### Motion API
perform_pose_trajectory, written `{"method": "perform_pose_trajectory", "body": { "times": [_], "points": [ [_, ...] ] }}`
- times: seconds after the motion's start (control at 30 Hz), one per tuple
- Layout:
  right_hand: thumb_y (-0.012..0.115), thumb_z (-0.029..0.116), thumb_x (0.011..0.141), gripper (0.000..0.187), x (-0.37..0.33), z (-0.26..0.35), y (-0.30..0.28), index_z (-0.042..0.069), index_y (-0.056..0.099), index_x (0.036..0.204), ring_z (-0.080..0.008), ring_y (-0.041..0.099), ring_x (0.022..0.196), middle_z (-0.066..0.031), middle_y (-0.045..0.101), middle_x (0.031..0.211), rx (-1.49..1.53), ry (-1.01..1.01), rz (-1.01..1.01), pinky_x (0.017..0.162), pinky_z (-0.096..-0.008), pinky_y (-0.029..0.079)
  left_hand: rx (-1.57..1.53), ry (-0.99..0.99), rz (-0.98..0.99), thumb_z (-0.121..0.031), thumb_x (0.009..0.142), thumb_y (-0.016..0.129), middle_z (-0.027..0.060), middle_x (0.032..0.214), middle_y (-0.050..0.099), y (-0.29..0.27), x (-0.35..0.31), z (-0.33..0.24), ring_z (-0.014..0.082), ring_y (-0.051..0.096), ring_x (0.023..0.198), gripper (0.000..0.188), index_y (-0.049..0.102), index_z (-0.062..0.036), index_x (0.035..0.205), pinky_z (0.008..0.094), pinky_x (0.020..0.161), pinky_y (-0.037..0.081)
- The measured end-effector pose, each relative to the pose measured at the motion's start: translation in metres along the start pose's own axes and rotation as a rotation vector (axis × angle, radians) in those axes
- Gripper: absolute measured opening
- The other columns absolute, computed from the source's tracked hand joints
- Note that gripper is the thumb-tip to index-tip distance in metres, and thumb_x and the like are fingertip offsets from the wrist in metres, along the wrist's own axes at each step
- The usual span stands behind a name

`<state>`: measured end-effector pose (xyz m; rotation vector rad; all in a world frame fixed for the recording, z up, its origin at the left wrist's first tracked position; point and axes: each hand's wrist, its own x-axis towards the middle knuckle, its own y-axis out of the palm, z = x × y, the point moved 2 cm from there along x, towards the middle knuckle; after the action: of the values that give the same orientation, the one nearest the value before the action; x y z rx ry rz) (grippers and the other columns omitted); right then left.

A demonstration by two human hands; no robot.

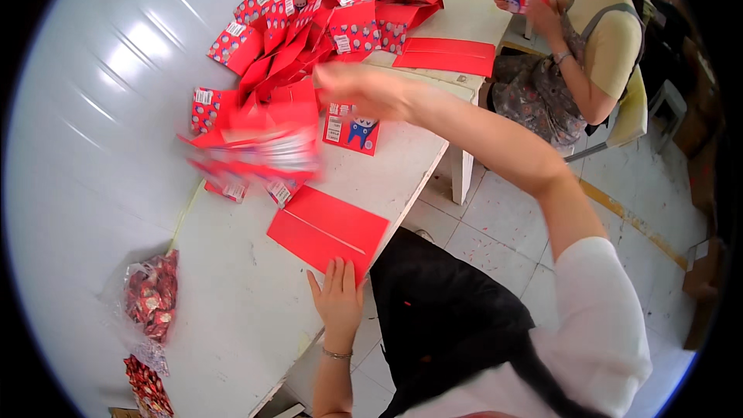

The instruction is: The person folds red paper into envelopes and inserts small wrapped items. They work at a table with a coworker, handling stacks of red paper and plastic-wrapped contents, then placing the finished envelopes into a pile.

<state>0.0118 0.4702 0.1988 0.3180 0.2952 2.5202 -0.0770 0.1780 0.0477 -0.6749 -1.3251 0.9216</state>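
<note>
Red card flats being sorted on a white bench

Red is everywhere: the left hand [338,294] lies palm down with fingers spread and released, pinning the near corner of a flat red folded sheet [329,230] at the bench [232,310] edge, likely so it stays put. The right hand [364,89] reaches across above the bench, blurred; whether its fingers grip anything I cannot tell. Just left of it a blurred fan of red patterned cards [259,151] sits beside a loose heap of unfolded red boxes [325,15], within easy reach. 1 clear bag of wrapped sweets [151,294] lies at the near left. Across the bench, a seated person's hands [534,8] hold 1 more red card.
</note>
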Motion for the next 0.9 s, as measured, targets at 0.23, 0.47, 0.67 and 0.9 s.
{"method": "perform_pose_trajectory", "body": {
  "times": [0.23, 0.47, 0.67, 0.9],
  "points": [
    [0.057, 0.039, 0.093, 0.041, -0.115, -0.081, 0.062, -0.001, 0.055, 0.104, -0.0119, 0.062, 0.068, -0.0114, 0.065, 0.090, -0.574, 0.436, 0.359, 0.058, -0.0254, 0.051, -0.052, -0.209, -0.214, 0.000, 0.080, 0.059, 0.0135, 0.092, 0.070, -0.020, -0.043, 0.031, 0.0264, 0.067, 0.089, 0.016, 0.065, 0.0024, 0.095, 0.0488, 0.094, 0.047],
    [0.054, 0.004, 0.087, 0.024, -0.197, -0.167, 0.039, -0.007, 0.060, 0.107, -0.0168, 0.066, 0.079, -0.0104, 0.067, 0.093, 0.160, 0.133, -0.416, 0.068, -0.0309, 0.056, -0.253, 0.265, -0.121, -0.018, 0.083, 0.066, 0.0180, 0.111, 0.061, -0.019, 0.011, -0.058, 0.0294, 0.059, 0.108, 0.031, 0.060, 0.0032, 0.105, 0.0554, 0.100, 0.038],
    [0.064, 0.007, 0.088, 0.021, -0.238, -0.151, -0.004, -0.005, 0.061, 0.105, -0.0131, 0.066, 0.078, -0.0084, 0.068, 0.089, 0.064, 0.087, -0.221, 0.068, -0.0280, 0.056, -1.115, -0.693, -0.493, -0.018, 0.090, 0.061, 0.0178, 0.146, 0.027, -0.024, -0.011, -0.049, 0.0367, 0.047, 0.121, 0.067, 0.019, -0.0006, 0.139, 0.0522, 0.098, 0.043],
    [0.063, 0.008, 0.088, 0.022, -0.234, -0.140, -0.015, -0.007, 0.060, 0.105, -0.0168, 0.068, 0.080, -0.0122, 0.069, 0.093, 0.266, 0.154, -0.105, 0.064, -0.0287, 0.059, -1.372, -1.003, -0.652, 0.004, 0.091, 0.050, 0.0166, 0.134, 0.040, -0.017, 0.013, -0.048, 0.0268, 0.055, 0.112, 0.056, 0.019, 0.0000, 0.138, 0.0375, 0.084, 0.057]
  ]
}}
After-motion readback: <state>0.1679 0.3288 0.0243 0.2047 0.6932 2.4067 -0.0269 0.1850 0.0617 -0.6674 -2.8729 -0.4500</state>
